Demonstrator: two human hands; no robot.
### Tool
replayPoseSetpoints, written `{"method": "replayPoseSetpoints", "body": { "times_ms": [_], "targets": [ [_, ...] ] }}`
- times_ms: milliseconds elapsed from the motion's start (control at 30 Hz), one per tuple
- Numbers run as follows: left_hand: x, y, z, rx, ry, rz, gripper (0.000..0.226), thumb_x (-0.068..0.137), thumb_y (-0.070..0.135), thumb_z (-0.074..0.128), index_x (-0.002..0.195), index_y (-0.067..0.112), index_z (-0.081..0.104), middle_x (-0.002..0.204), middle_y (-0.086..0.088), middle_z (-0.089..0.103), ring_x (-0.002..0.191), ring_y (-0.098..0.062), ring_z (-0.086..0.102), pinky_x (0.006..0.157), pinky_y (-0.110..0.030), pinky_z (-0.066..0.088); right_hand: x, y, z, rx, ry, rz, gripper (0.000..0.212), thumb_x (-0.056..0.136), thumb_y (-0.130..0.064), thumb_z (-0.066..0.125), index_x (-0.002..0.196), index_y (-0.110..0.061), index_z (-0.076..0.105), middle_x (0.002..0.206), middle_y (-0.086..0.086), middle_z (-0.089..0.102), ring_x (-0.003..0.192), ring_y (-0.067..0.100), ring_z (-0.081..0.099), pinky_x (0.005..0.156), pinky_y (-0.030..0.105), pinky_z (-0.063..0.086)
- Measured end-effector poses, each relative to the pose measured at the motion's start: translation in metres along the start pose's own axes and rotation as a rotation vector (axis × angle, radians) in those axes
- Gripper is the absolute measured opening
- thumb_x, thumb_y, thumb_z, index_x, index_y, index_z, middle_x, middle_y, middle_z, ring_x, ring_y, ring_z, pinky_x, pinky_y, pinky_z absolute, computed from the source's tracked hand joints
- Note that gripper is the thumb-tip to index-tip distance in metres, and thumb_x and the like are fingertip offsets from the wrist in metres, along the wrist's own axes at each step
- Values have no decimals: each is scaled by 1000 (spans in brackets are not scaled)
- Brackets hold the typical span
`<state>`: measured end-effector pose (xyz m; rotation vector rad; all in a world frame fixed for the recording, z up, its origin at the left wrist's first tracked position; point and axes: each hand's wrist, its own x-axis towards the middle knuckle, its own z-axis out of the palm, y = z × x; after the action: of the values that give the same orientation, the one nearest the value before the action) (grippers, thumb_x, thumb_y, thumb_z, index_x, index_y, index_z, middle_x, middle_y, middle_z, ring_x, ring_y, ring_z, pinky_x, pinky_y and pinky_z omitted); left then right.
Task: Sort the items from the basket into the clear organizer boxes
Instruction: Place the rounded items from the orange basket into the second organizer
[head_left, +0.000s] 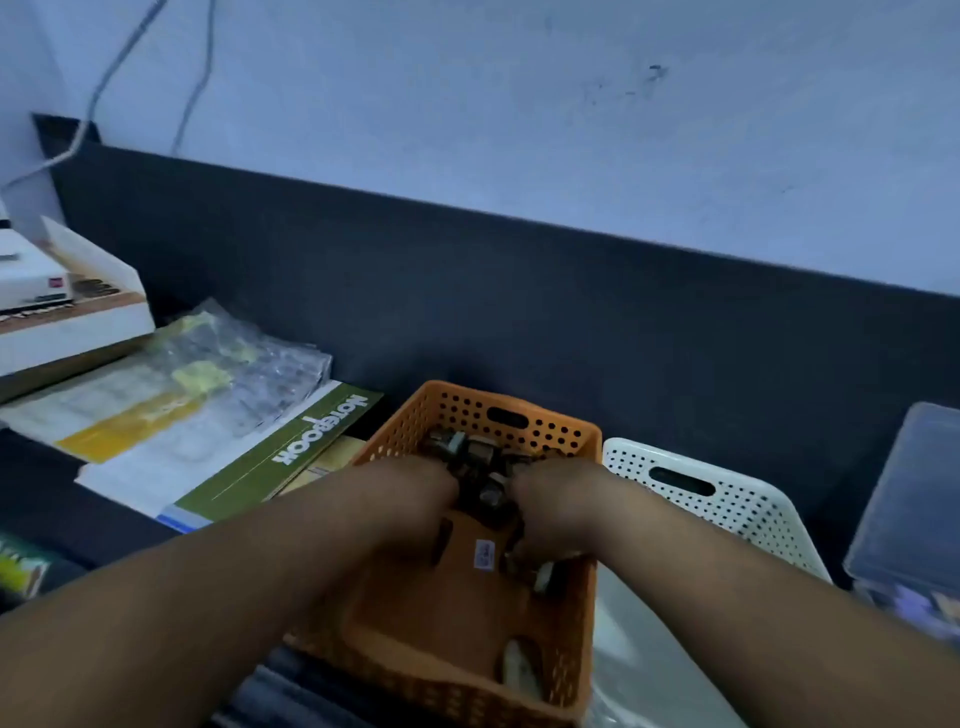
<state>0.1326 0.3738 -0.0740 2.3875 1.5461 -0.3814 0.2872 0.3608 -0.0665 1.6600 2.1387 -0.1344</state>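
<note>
While a white carton (67, 312) and clear plastic bags (234, 364) sit far left on the dark table (78, 509), a green notebook (291, 452) lies just beside the orange basket (519, 410). The left hand (415, 499) reaches over the basket's left wall into a heap of small dark, metallic items (478, 457) piled at the far end. The right hand (556, 504) digs in from the other side. Both sets of fingers are buried in the blurred heap, so their hold cannot be told. The basket's near floor is mostly bare, with a white sticker (484, 555). A white perforated basket (727, 499) stands against its right wall. Beyond that is a clear organizer box (914, 493), cut by the frame edge.
</note>
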Motion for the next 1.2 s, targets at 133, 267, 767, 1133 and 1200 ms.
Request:
{"method": "replayPoseSetpoints", "body": {
  "times_ms": [133, 267, 767, 1133, 1200],
  "targets": [
    [9, -9, 5, -13, -64, 60, 38, 89, 22, 62, 126, 24, 53, 125, -1, 53, 106, -16, 53, 87, -29, 44, 5, -12, 1, 21, -99, 15, 65, 71, -47, 77, 125, -18, 58, 113, 4, 62, 98, 23, 61, 81, 33, 54],
    [7, -17, -2, -116, -29, 125, 35, 89, 27, 62, 122, 28, 51, 120, 2, 54, 101, -13, 53, 87, -29, 48, 3, -24, -1, 74, -126, 43, 82, 67, -46, 82, 136, -18, 48, 126, 5, 55, 110, 25, 56, 92, 36, 51],
    [-13, -44, -31, -704, 170, 309, 35, 75, 5, 76, 99, 25, 59, 99, -6, 63, 92, -26, 63, 76, -43, 55, -25, -41, -4, 707, 234, 138, 26, 77, -18, 71, 101, -24, 62, 105, 2, 63, 96, 23, 61, 86, 36, 54],
    [-24, -9, -36, -713, 204, 317, 42, 66, 14, 80, 97, 33, 59, 99, -8, 65, 85, -24, 65, 73, -39, 56, -76, -28, 0, 1265, 443, 86, 21, 81, -1, 66, 94, -16, 61, 79, 4, 61, 65, 17, 58, 61, 30, 50],
    [-30, 9, -40, -796, 190, 352, 40, 69, 12, 79, 101, 28, 60, 95, -7, 67, 78, -20, 64, 68, -35, 54, -104, -14, 1, 1526, 450, 85, 23, 84, 2, 60, 96, -18, 60, 78, 3, 62, 64, 13, 61, 62, 28, 52]
  ]
}}
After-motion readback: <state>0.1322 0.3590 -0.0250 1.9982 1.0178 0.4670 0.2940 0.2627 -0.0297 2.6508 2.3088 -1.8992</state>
